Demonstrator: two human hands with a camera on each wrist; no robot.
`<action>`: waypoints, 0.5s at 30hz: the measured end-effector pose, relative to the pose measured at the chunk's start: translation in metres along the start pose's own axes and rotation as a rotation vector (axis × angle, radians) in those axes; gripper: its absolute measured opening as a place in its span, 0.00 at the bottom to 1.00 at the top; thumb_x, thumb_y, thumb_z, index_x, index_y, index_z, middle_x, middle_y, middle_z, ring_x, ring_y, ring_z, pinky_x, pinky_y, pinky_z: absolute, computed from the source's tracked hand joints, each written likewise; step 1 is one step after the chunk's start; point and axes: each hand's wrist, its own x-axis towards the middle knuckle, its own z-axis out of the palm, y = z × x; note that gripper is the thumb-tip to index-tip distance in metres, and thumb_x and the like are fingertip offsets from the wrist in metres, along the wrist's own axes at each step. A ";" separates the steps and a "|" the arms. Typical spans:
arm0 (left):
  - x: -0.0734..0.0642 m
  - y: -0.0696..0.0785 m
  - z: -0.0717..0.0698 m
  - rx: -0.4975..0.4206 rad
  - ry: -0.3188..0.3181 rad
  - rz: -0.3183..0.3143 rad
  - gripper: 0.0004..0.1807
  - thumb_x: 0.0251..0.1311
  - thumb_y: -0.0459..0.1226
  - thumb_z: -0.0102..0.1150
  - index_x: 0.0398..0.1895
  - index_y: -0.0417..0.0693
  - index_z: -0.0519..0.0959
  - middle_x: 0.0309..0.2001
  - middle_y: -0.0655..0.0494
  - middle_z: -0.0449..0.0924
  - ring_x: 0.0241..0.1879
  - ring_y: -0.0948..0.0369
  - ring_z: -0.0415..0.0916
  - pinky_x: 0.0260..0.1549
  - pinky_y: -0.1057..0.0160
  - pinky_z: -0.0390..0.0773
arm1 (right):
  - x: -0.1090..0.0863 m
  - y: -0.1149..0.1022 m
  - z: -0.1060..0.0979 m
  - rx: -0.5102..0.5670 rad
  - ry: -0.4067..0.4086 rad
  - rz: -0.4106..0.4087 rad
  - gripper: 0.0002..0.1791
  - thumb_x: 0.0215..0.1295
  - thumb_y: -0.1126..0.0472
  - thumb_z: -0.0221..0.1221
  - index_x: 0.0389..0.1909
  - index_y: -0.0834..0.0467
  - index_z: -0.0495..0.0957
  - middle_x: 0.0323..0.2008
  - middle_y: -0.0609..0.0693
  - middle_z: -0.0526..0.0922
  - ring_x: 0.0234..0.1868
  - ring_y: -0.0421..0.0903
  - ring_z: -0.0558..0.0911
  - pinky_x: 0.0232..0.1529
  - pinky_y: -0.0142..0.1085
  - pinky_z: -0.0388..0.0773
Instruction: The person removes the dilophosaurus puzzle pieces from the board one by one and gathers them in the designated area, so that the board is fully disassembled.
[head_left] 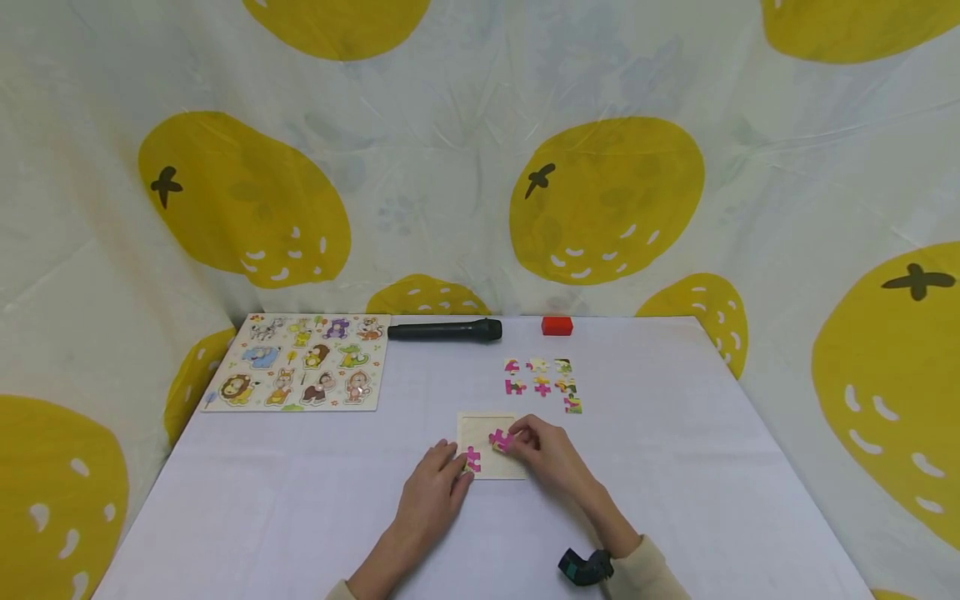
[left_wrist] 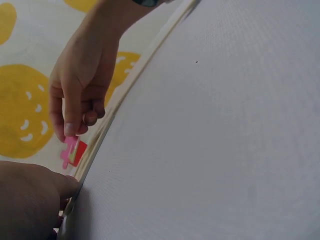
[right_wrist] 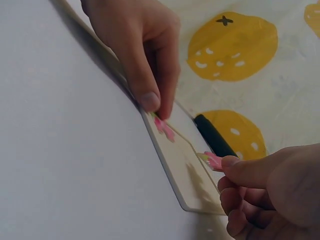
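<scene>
A shallow wooden puzzle tray (head_left: 498,472) lies on the table in front of me. One pink jigsaw piece (head_left: 472,459) sits in its near left corner. My left hand (head_left: 432,492) holds that corner, its thumb at the near edge and its fingers along the left side, close to the piece. Above the tray's middle, my right hand (head_left: 551,454) pinches a second pink jigsaw piece (head_left: 500,440) between thumb and index finger. The right wrist view shows this held piece (right_wrist: 213,161) lifted clear of the tray (right_wrist: 181,187); its other fingers are curled.
Several loose jigsaw pieces (head_left: 542,387) lie in rows beyond the tray. An animal picture board (head_left: 292,367) is at the back left. A black microphone (head_left: 445,331) and a red block (head_left: 557,326) lie along the back edge, before a patterned cloth (head_left: 450,167).
</scene>
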 end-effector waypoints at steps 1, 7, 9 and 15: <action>0.000 0.000 0.000 -0.002 -0.001 -0.001 0.17 0.60 0.42 0.69 0.48 0.42 0.86 0.54 0.44 0.83 0.61 0.46 0.78 0.63 0.48 0.76 | 0.001 0.002 -0.002 0.007 0.013 0.010 0.10 0.63 0.59 0.68 0.44 0.51 0.81 0.29 0.41 0.81 0.29 0.37 0.76 0.32 0.25 0.75; 0.000 0.001 -0.001 0.003 -0.010 -0.011 0.17 0.60 0.42 0.69 0.48 0.42 0.86 0.55 0.43 0.83 0.61 0.46 0.78 0.63 0.49 0.76 | 0.010 0.014 -0.013 0.003 0.065 0.035 0.10 0.65 0.61 0.65 0.46 0.50 0.83 0.29 0.43 0.80 0.31 0.40 0.75 0.32 0.25 0.74; 0.000 0.001 -0.001 0.006 -0.012 -0.014 0.17 0.59 0.42 0.69 0.48 0.42 0.86 0.55 0.44 0.83 0.61 0.46 0.78 0.63 0.49 0.76 | 0.013 0.018 -0.017 -0.013 0.080 0.045 0.11 0.66 0.61 0.64 0.48 0.50 0.83 0.30 0.44 0.80 0.32 0.41 0.75 0.32 0.25 0.74; 0.000 0.002 -0.002 0.005 0.004 -0.006 0.16 0.59 0.42 0.69 0.47 0.42 0.87 0.54 0.44 0.84 0.60 0.46 0.79 0.62 0.49 0.77 | 0.020 0.027 -0.031 -0.045 0.132 0.097 0.12 0.67 0.62 0.63 0.51 0.56 0.82 0.33 0.48 0.82 0.35 0.43 0.75 0.33 0.26 0.74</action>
